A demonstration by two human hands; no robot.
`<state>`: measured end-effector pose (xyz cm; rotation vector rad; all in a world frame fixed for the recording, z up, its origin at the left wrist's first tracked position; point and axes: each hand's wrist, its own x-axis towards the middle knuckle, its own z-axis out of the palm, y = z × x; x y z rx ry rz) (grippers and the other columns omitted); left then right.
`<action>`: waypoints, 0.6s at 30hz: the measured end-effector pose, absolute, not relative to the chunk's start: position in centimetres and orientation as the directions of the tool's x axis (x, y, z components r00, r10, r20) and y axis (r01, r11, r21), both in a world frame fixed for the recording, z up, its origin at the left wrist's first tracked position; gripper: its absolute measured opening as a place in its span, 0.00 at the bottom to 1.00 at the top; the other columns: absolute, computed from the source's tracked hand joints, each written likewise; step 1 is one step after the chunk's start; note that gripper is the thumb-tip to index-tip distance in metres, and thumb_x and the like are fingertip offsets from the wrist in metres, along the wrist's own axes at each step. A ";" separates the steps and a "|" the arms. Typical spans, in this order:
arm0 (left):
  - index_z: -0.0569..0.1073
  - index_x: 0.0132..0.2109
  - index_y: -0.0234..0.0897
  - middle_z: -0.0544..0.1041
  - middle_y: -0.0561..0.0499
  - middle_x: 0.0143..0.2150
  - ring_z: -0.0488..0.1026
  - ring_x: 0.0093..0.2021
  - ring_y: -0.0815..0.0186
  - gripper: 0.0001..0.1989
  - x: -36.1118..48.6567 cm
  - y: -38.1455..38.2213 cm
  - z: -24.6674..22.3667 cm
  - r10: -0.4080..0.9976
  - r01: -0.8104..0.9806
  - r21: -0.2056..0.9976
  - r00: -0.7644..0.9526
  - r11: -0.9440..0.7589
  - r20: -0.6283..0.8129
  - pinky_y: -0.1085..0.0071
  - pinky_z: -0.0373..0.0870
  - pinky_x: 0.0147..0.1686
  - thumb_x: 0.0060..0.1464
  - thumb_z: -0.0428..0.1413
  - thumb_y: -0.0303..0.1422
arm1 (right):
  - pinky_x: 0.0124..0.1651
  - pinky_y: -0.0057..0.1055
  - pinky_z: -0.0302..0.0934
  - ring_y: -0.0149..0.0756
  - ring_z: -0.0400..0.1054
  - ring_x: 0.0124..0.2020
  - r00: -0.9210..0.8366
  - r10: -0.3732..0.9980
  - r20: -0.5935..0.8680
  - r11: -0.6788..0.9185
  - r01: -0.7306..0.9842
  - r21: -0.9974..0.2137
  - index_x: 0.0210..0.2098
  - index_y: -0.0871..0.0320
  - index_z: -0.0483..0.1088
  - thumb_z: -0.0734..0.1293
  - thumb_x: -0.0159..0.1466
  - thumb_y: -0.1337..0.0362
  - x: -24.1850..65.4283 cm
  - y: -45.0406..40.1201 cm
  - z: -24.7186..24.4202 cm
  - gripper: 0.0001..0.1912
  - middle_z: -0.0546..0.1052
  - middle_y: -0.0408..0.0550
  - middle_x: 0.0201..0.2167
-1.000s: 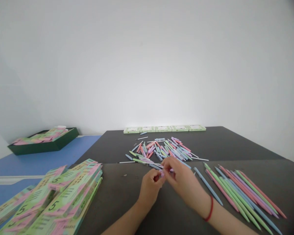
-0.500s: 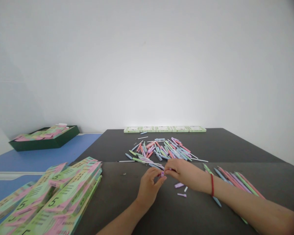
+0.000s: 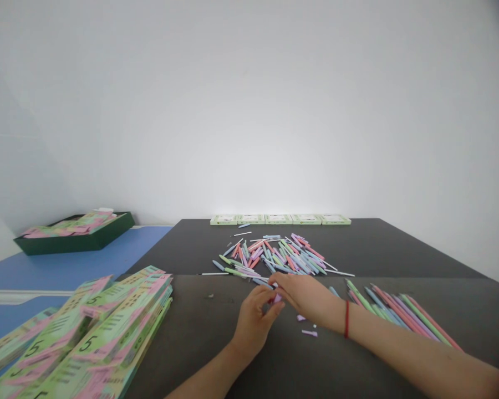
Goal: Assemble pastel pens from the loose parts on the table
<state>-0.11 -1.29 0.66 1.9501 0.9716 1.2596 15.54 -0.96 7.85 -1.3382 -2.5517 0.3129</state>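
Just nearer than the pile of pen parts (image 3: 272, 256): a small purple piece (image 3: 278, 298) between two hands.
Left hand (image 3: 249, 324) has its fingers clamped on the piece; the right hand (image 3: 310, 296) bends its fingers over its top, their grip hidden. It looks light, stiff and smooth, apt to slip if pinched off-centre; its sides should give the safest hold. Nearer than the pile, a loose purple part (image 3: 310, 333) lies on the surface (image 3: 311, 368).

Hands meeting at the near side of the pen pile (image 3: 280, 256)
Left hand (image 3: 253, 321) pinches upward; right hand (image 3: 310, 298) arches over its fingertips, fingers bent.
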 end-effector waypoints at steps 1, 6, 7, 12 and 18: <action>0.74 0.30 0.37 0.73 0.50 0.31 0.69 0.35 0.64 0.05 -0.1 -1.3 0.7 0.835 0.243 0.806 0.278 -0.539 0.474 0.72 0.64 0.37 0.53 0.55 0.29 | 0.38 0.32 0.57 0.42 0.71 0.37 -0.558 0.822 0.110 0.564 0.775 -0.285 0.50 0.57 0.64 0.56 0.66 0.66 15.5 -1.0 7.8 0.13 0.77 0.51 0.35; 0.75 0.32 0.37 0.73 0.50 0.33 0.68 0.36 0.63 0.07 -0.1 -1.2 0.8 0.853 0.215 0.835 0.267 -0.507 0.449 0.71 0.63 0.39 0.55 0.54 0.32 | 0.38 0.31 0.57 0.42 0.72 0.38 -0.551 0.824 0.130 0.564 0.776 -0.281 0.56 0.57 0.59 0.57 0.67 0.61 15.7 -1.7 8.5 0.18 0.77 0.51 0.37; 0.74 0.31 0.37 0.73 0.50 0.32 0.68 0.36 0.63 0.08 -0.1 -1.2 0.8 0.859 0.207 0.843 0.262 -0.496 0.440 0.71 0.63 0.38 0.56 0.53 0.33 | 0.37 0.30 0.57 0.41 0.72 0.37 -0.538 0.831 0.142 0.555 0.779 -0.293 0.55 0.58 0.60 0.57 0.67 0.61 15.9 -1.7 8.8 0.18 0.77 0.50 0.36; 0.75 0.36 0.36 0.73 0.50 0.33 0.68 0.35 0.64 0.09 -0.2 -1.2 0.6 0.892 0.125 0.898 0.234 -0.422 0.387 0.72 0.64 0.36 0.56 0.53 0.36 | 0.37 0.28 0.58 0.36 0.71 0.35 -0.477 0.855 0.202 0.518 0.776 -0.360 0.48 0.58 0.65 0.55 0.66 0.67 16.9 -1.4 9.0 0.13 0.77 0.48 0.35; 0.73 0.41 0.35 0.72 0.50 0.30 0.67 0.32 0.66 0.15 0.1 -1.0 0.1 0.940 -0.082 0.956 0.173 -0.283 0.293 0.72 0.64 0.34 0.59 0.49 0.42 | 0.39 0.31 0.59 0.37 0.69 0.36 -0.389 0.916 0.098 0.399 0.857 -0.325 0.43 0.59 0.70 0.59 0.64 0.69 17.0 1.3 7.9 0.11 0.77 0.49 0.35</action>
